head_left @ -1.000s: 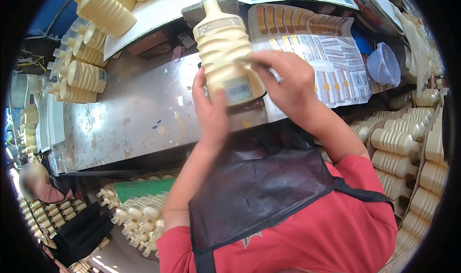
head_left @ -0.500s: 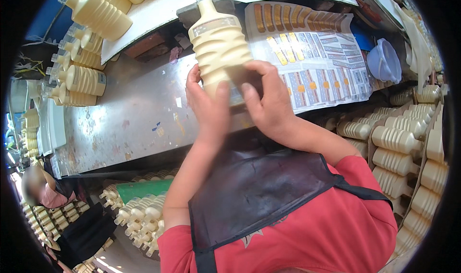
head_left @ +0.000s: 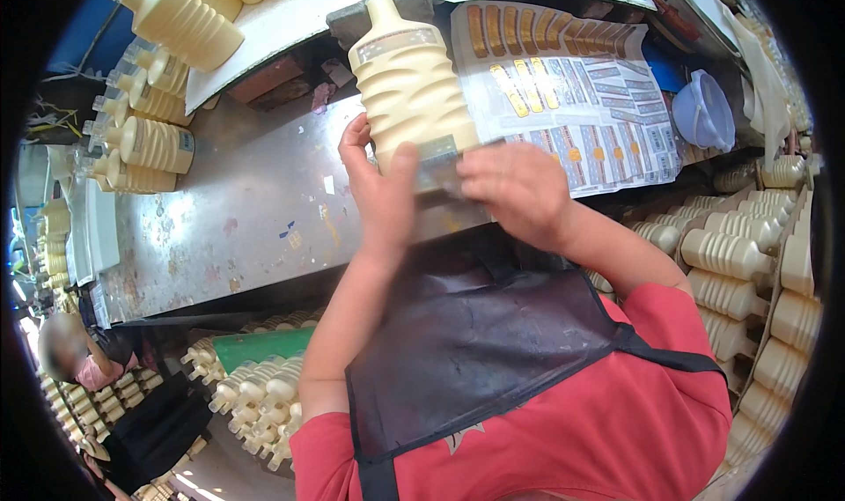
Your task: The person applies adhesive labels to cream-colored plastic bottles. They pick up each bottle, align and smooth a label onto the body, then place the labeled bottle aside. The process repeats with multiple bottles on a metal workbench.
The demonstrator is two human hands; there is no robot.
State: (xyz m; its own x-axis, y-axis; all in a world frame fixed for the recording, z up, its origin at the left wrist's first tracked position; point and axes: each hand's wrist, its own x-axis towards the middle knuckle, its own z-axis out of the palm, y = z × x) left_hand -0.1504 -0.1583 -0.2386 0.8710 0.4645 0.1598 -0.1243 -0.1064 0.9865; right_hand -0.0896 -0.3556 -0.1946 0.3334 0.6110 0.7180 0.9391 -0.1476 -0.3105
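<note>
Fingers of the left hand [head_left: 383, 200] clamp a cream bottle [head_left: 409, 87] near the table's [head_left: 238, 228] front edge — blurred right hand [head_left: 526, 188] alongside, grip unclear.

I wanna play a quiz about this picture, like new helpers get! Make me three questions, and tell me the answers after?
1. True or false: the pale blue bucket is to the right of the label sheets.
2. Pick one: what is the left hand holding?
A) a paintbrush
B) a ridged cream bottle
C) a spoon
3. Fill in: the blurry right hand is nearer the bottle's ____ than its neck.

Key:
1. True.
2. B.
3. Bottom.
</note>
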